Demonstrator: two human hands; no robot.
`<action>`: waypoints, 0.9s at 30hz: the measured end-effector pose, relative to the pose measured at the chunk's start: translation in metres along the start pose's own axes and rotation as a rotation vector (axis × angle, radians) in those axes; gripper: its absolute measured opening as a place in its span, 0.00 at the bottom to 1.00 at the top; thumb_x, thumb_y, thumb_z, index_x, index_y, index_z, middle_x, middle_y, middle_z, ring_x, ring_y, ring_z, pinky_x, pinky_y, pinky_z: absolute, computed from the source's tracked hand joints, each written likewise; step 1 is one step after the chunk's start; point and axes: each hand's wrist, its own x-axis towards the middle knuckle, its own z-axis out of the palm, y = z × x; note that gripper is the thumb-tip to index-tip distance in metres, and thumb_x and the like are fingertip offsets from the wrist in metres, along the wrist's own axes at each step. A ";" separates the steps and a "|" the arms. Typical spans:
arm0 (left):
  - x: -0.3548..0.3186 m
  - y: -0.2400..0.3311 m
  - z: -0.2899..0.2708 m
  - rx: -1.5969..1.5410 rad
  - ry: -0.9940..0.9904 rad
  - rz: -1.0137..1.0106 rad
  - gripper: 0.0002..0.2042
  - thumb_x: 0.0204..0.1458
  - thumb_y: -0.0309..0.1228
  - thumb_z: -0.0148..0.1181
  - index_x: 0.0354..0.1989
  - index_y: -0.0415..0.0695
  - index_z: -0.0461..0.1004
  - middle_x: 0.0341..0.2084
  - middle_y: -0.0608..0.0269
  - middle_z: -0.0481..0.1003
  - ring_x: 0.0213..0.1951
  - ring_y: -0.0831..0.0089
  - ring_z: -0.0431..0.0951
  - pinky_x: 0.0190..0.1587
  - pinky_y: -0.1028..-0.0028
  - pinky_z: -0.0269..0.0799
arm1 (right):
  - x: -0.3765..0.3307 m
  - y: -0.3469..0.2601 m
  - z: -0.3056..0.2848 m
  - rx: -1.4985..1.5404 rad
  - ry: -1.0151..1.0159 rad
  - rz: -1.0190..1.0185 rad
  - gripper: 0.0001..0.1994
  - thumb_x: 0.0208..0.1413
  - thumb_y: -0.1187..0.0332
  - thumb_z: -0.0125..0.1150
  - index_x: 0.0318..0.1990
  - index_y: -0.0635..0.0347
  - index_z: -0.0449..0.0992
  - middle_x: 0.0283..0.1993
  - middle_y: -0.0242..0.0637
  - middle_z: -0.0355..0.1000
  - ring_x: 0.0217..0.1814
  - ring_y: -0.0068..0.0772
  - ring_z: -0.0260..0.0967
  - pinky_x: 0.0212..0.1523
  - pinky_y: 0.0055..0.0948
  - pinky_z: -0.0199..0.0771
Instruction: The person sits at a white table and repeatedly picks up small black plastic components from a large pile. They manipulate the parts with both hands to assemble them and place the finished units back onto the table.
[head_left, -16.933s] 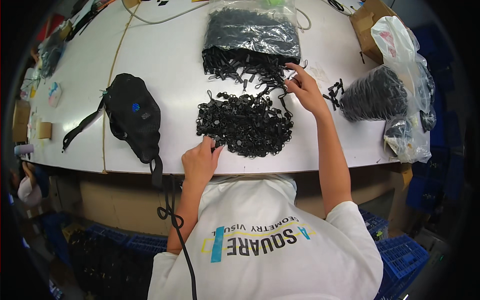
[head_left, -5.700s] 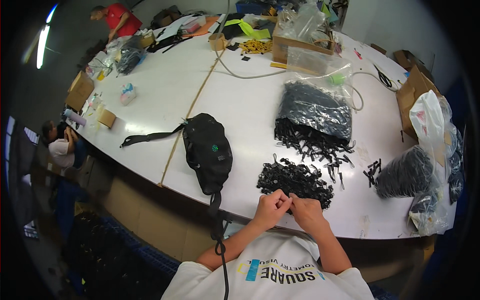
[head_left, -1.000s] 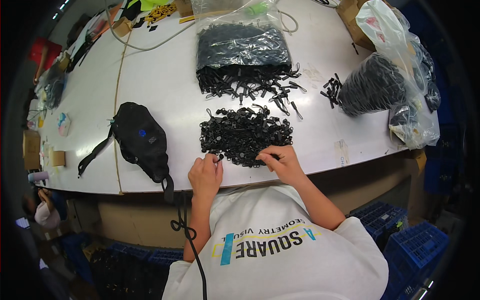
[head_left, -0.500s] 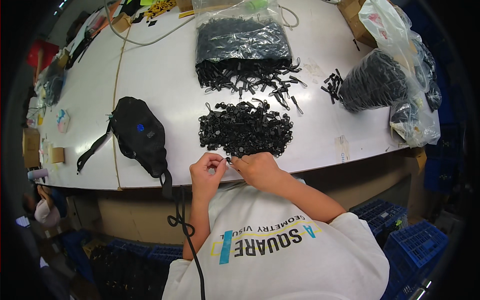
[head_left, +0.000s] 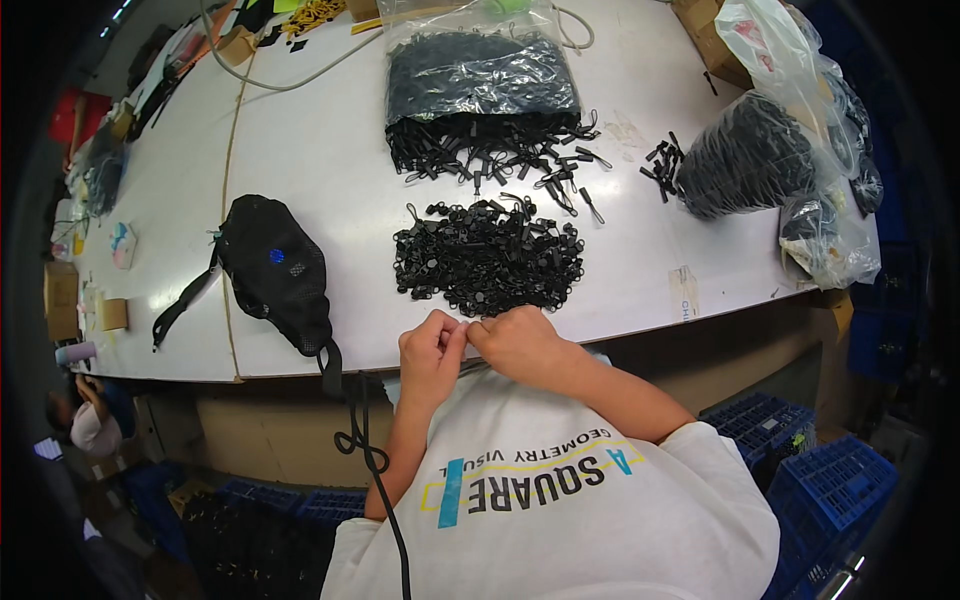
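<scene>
My left hand (head_left: 431,352) and my right hand (head_left: 522,345) meet at the table's near edge, thumbs and fingertips pinched together and touching. Whatever lies between them is covered by the fingers. Just beyond my knuckles spreads a pile of small black plastic pieces (head_left: 490,256), some with rings or loops. Farther back, black looped cord pieces (head_left: 470,150) spill from the mouth of a clear plastic bag (head_left: 480,80) packed with more of them.
To the left lies a black mesh pouch (head_left: 274,268) with a strap. Black-filled plastic bags (head_left: 750,160) stand on the right beside a cardboard box (head_left: 708,40). A grey cable (head_left: 300,85) curves across the back. Blue crates (head_left: 835,485) stand below the table; a person (head_left: 95,415) is at far left.
My left hand has moved right and closed up against my right fingertips. The small black piece seen between them before is now hidden. The view has shifted slightly.
</scene>
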 end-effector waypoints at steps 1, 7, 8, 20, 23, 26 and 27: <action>0.000 0.000 0.001 -0.084 0.023 -0.027 0.06 0.54 0.23 0.56 0.26 0.36 0.70 0.13 0.64 0.71 0.17 0.83 0.68 0.20 0.81 0.62 | 0.000 0.000 0.002 0.008 0.018 0.005 0.06 0.43 0.72 0.56 0.30 0.63 0.71 0.22 0.36 0.71 0.22 0.36 0.72 0.21 0.32 0.70; 0.005 -0.011 0.002 -0.327 0.070 -0.081 0.10 0.60 0.31 0.50 0.29 0.37 0.71 0.18 0.66 0.73 0.20 0.84 0.68 0.23 0.82 0.63 | 0.007 0.001 0.002 0.113 0.340 0.022 0.10 0.49 0.69 0.60 0.36 0.66 0.73 0.20 0.35 0.69 0.20 0.34 0.70 0.20 0.30 0.68; 0.007 -0.011 0.001 -0.352 0.057 -0.100 0.11 0.61 0.31 0.49 0.29 0.37 0.71 0.17 0.66 0.72 0.20 0.85 0.68 0.23 0.82 0.63 | 0.007 0.002 0.000 0.115 0.311 0.008 0.11 0.48 0.70 0.59 0.37 0.67 0.73 0.22 0.36 0.70 0.21 0.34 0.72 0.21 0.31 0.70; 0.004 -0.014 -0.002 -0.256 0.082 -0.091 0.10 0.58 0.28 0.54 0.28 0.34 0.75 0.20 0.65 0.73 0.21 0.84 0.67 0.24 0.82 0.63 | -0.002 0.009 -0.009 0.235 0.176 -0.043 0.10 0.49 0.65 0.61 0.24 0.60 0.69 0.17 0.36 0.68 0.18 0.39 0.70 0.19 0.36 0.68; 0.001 -0.001 0.007 -0.408 0.103 -0.043 0.08 0.57 0.28 0.56 0.33 0.34 0.76 0.23 0.66 0.74 0.24 0.84 0.69 0.26 0.82 0.65 | -0.001 0.010 -0.015 0.380 0.203 0.001 0.10 0.50 0.64 0.61 0.25 0.60 0.71 0.15 0.38 0.67 0.16 0.42 0.68 0.18 0.37 0.66; 0.001 -0.002 0.010 -0.586 0.041 -0.033 0.08 0.57 0.29 0.57 0.37 0.35 0.76 0.26 0.66 0.75 0.26 0.83 0.70 0.28 0.82 0.66 | -0.004 0.011 -0.014 0.476 0.202 0.049 0.08 0.50 0.66 0.61 0.28 0.61 0.72 0.14 0.39 0.66 0.15 0.43 0.66 0.17 0.36 0.65; 0.002 -0.004 0.011 -0.635 0.013 -0.031 0.09 0.56 0.29 0.58 0.37 0.35 0.76 0.26 0.66 0.75 0.26 0.83 0.70 0.28 0.81 0.66 | -0.005 0.011 -0.015 0.490 0.218 0.038 0.07 0.50 0.68 0.62 0.28 0.62 0.72 0.13 0.38 0.65 0.13 0.42 0.65 0.17 0.35 0.64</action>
